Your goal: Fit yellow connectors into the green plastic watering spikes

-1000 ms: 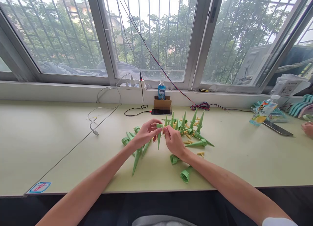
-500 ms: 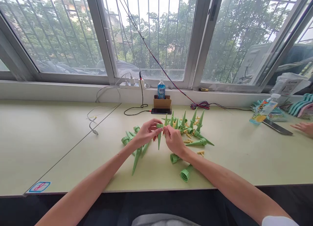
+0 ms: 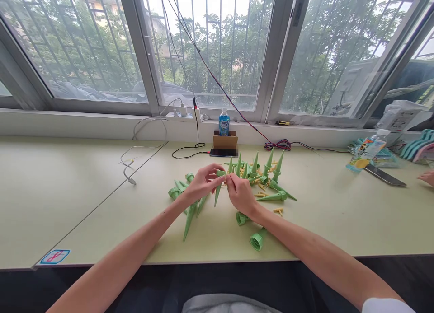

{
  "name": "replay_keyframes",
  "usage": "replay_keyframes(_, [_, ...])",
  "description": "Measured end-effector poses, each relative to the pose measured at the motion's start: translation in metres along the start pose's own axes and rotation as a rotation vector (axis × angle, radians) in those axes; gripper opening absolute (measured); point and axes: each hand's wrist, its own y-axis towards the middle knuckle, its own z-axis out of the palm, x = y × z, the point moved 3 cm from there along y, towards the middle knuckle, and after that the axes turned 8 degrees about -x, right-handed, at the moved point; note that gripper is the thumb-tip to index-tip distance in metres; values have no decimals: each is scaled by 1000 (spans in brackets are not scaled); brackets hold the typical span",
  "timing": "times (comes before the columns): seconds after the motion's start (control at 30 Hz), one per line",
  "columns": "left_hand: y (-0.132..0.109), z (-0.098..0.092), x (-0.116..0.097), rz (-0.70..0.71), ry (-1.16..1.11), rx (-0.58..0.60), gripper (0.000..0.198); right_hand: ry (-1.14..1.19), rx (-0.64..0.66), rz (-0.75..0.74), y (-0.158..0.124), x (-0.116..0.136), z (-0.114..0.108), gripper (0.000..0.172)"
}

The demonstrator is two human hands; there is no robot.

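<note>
Over the table, my left hand [image 3: 203, 183] is closed on a green plastic watering spike [image 3: 217, 195], its point angled down and slightly left. My right hand [image 3: 241, 192] pinches at the spike's collar from the other side; whatever lies between its fingertips is hidden. To the left lies a pile of similar green spikes [image 3: 190, 220]. Beyond my right hand, several green spikes [image 3: 269, 161] stand tip up among small yellow pegs [image 3: 278, 210]. Closer to the front edge, a threaded green spike head [image 3: 257, 241] faces me, with another [image 3: 241, 218] beside my right wrist.
At the back, a blue-labelled bottle [image 3: 224, 123] stands in a cardboard box [image 3: 225, 140] behind a phone [image 3: 224, 153]. Cables [image 3: 278, 144] run along the wall. On the right are a tilted drink bottle [image 3: 368, 151], a dark phone [image 3: 385, 175] and another person's hand [image 3: 427, 177].
The spike in my left hand has tilted, its tip swinging left. My right hand has hardly moved. The other person's hand at the right edge has drawn back out of view a little.
</note>
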Motion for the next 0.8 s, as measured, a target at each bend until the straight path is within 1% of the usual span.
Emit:
replay_keyframes(0.23, [0,0,0,4,-2,-15,35,12,11,1,-1,1,0,33])
replay_keyframes(0.43, [-1,0,-1,11,17,-47,32,17,44,-13,-2,2,1,34])
replay_keyframes(0.57, [0,0,0,30,16,-44,31,31,68,-31,-2,4,1,33])
replay_keyframes(0.8, [1,0,0,34,21,-46,32,22,73,-24,-2,3,1,34])
